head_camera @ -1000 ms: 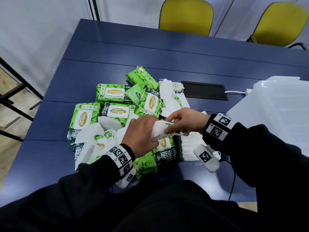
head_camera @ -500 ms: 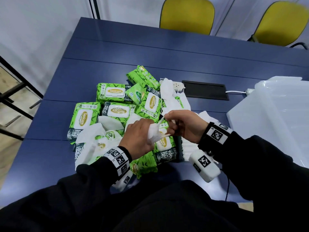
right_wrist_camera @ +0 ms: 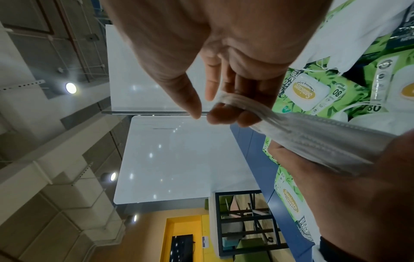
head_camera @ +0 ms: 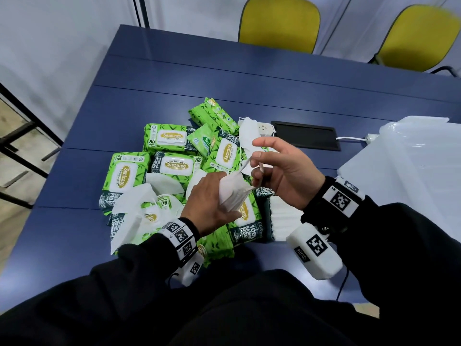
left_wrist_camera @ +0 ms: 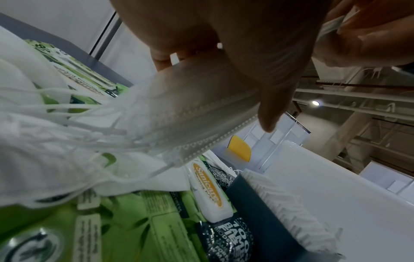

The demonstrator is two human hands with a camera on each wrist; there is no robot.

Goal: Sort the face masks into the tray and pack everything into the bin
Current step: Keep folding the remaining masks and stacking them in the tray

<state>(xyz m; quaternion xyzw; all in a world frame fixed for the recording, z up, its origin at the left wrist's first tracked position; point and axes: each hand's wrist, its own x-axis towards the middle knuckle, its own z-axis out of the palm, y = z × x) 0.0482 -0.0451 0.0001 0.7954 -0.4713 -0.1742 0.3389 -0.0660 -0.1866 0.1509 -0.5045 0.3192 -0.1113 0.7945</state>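
My left hand point(head_camera: 212, 198) grips a small stack of folded white face masks point(head_camera: 233, 194) above the pile of green wipe packs point(head_camera: 172, 166). In the left wrist view the masks point(left_wrist_camera: 190, 113) fan out below my thumb, with their ear loops hanging to the left. My right hand point(head_camera: 279, 171) is raised beside it and its curled fingers pinch the bundled ear loops point(right_wrist_camera: 233, 101) of the same stack. A dark tray point(head_camera: 268, 221) with white masks standing in a row point(head_camera: 282, 218) lies under my right wrist. More loose masks point(head_camera: 134, 208) lie at the pile's left.
The clear plastic bin point(head_camera: 411, 176) stands at the right on the blue table point(head_camera: 224, 78). A black cable hatch point(head_camera: 306, 138) and a white power socket point(head_camera: 264, 128) lie behind the pile. Two yellow chairs point(head_camera: 279, 21) stand at the far edge.
My right hand has risen and turned palm-up, drawing the ear loops up and to the right. My left hand has lifted the mask stack slightly and keeps its hold.
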